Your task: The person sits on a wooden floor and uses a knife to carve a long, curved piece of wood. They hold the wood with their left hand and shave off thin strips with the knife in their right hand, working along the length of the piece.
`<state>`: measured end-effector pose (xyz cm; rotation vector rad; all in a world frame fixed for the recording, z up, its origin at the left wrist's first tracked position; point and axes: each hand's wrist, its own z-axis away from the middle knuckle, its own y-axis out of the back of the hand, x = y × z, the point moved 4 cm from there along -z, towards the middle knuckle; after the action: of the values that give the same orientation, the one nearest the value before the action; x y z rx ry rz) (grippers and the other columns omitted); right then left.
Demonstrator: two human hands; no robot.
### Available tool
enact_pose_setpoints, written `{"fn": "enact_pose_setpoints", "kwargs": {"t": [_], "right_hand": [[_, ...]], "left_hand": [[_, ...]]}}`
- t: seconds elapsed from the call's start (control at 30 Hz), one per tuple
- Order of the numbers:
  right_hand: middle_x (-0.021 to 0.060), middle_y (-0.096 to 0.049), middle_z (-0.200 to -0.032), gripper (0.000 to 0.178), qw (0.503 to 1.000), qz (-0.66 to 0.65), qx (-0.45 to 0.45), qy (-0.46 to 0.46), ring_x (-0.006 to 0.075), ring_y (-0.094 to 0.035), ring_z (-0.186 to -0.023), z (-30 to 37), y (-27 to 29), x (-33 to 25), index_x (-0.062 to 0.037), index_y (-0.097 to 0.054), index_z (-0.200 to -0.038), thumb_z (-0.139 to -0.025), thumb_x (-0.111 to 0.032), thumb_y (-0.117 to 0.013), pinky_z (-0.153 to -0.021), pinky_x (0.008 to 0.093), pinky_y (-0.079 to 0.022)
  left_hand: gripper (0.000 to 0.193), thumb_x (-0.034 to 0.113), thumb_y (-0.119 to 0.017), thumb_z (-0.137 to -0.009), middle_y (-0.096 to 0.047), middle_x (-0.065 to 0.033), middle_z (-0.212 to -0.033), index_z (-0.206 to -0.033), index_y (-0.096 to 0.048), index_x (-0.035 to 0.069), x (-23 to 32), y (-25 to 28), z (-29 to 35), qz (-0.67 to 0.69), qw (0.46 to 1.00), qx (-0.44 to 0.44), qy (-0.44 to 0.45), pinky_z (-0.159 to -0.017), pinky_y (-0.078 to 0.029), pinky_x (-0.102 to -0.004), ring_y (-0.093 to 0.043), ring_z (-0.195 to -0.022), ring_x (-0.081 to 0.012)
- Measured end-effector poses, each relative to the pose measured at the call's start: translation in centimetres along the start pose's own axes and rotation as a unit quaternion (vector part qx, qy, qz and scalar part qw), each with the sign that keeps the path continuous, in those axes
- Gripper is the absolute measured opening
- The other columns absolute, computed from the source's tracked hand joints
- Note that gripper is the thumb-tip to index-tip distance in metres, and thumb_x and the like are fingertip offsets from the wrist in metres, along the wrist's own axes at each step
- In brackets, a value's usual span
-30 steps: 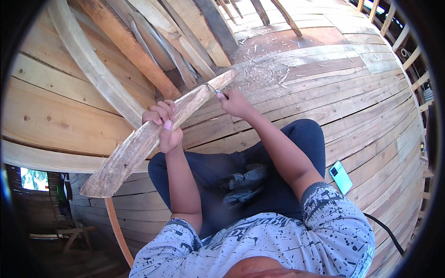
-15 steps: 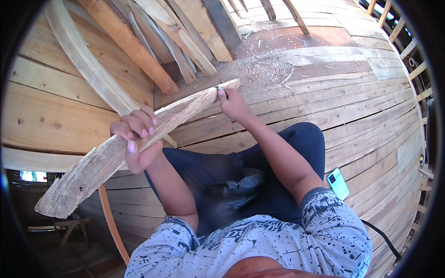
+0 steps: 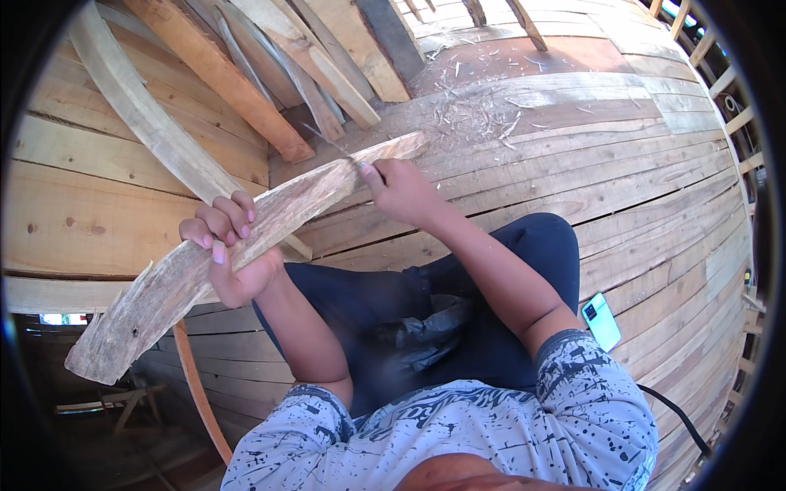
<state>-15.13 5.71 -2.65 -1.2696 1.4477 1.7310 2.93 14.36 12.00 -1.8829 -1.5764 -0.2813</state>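
Observation:
A long, rough, slightly curved piece of wood [image 3: 155, 299] slants across in front of me, its wide end low at the left and its narrow tip at the upper right. My left hand [image 3: 252, 277] is closed round its middle, fingers over the far edge and thumb on the near face. My right hand [image 3: 403, 195] is closed on a knife, near the narrow end. The knife's thin blade [image 3: 332, 145] crosses the wood and sticks out past its far edge. The handle is hidden in my fist.
Wood shavings [image 3: 475, 114] lie scattered on the plank floor [image 3: 639, 221]. Several boards [image 3: 225, 82] lean at the upper left beside a curved timber [image 3: 135, 102]. A light-blue phone [image 3: 602, 321] rests to my right. A dark plastic bag [image 3: 430, 327] is in my lap.
My right hand and the knife have slid down-left along the wood, toward my left hand. My left hand has shifted slightly left, and the blade now shows more clearly.

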Motion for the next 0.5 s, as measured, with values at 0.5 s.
{"fn": "enact_pose_setpoints", "kwargs": {"t": [0.5], "right_hand": [[0.0282, -0.061, -0.072, 0.049, 0.999, -0.031, 0.029, 0.025, 0.0466, -0.062, -0.073, -1.2, 0.6, -0.2, 0.0069, -0.062, -0.079, -0.1, -0.034, -0.046, -0.069, 0.0511, -0.046]], "left_hand": [[0.024, 0.006, -0.055, -0.073, -0.036, 0.0005, -0.072, -0.087, -0.04, 0.017, -2.6, -0.9, 0.7, -0.048, 0.999, -0.009, -0.001, -0.07, -0.034, -0.0348, -0.039, -0.066, -0.0141]]}}
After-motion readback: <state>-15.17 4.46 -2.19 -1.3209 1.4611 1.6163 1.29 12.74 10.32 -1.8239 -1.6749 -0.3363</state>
